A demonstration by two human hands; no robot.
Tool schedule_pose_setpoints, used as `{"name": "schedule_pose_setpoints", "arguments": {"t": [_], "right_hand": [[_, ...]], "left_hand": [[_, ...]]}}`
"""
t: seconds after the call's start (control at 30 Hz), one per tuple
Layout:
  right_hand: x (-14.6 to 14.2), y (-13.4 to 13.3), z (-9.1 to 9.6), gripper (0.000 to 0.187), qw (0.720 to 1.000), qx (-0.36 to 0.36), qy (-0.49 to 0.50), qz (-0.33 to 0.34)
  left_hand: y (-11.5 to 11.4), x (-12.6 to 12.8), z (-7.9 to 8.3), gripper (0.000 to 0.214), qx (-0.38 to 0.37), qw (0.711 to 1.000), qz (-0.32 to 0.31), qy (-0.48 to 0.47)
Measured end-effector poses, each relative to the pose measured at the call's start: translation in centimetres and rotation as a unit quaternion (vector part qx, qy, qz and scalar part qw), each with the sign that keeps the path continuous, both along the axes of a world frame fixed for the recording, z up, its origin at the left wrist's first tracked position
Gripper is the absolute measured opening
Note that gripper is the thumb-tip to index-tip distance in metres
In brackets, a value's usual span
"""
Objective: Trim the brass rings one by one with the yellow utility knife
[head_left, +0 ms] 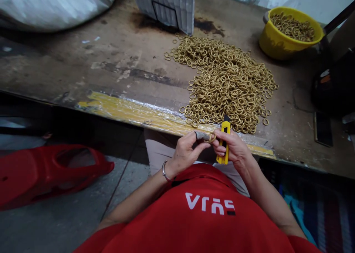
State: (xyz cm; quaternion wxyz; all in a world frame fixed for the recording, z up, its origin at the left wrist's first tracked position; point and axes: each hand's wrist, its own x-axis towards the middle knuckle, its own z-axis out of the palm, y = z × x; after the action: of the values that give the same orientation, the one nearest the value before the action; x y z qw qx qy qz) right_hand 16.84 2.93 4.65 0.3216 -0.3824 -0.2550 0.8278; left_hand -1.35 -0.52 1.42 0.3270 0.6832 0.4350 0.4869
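My left hand (186, 151) is closed at the table's front edge, with grey wrapping round one finger. Its fingertips pinch a brass-coloured ring (212, 137), which lies between my two hands. My right hand (233, 145) is wrapped round a yellow utility knife (225, 134), whose dark blade end points away from me. The fingertips of that hand are close to the same ring; whether they touch it I cannot tell. Just beyond both hands, a large pile of brass-coloured rings (224, 83) spreads over the worn table (133, 68).
A yellow basin (277, 42) full of rings stands at the back right. Behind the pile is a grey ribbed panel (169, 5). A white sack (55, 5) lies at the back left, a phone (323, 129) at the right. A red plastic stool (50, 171) is on the floor.
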Motion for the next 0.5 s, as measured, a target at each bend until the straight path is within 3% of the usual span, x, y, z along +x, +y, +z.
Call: {"name": "schedule_pose_setpoints", "arguments": {"t": [0.13,0.27,0.5], "right_hand": [[-0.9,0.3,-0.3,0.038,1.0,-0.002,-0.001,-0.005],[-1.3,0.6,-0.4,0.04,1.0,0.012,-0.023,0.008],[-1.7,0.9,-0.5,0.044,0.968,0.143,-0.206,-0.013]], "left_hand": [[-0.2,0.5,-1.0,0.014,-0.064,0.996,0.036,-0.052],[-0.1,0.9,-0.8,0.019,-0.142,0.979,0.037,-0.145],[0.3,1.1,-0.2,0.021,-0.253,0.944,0.035,-0.207]]}}
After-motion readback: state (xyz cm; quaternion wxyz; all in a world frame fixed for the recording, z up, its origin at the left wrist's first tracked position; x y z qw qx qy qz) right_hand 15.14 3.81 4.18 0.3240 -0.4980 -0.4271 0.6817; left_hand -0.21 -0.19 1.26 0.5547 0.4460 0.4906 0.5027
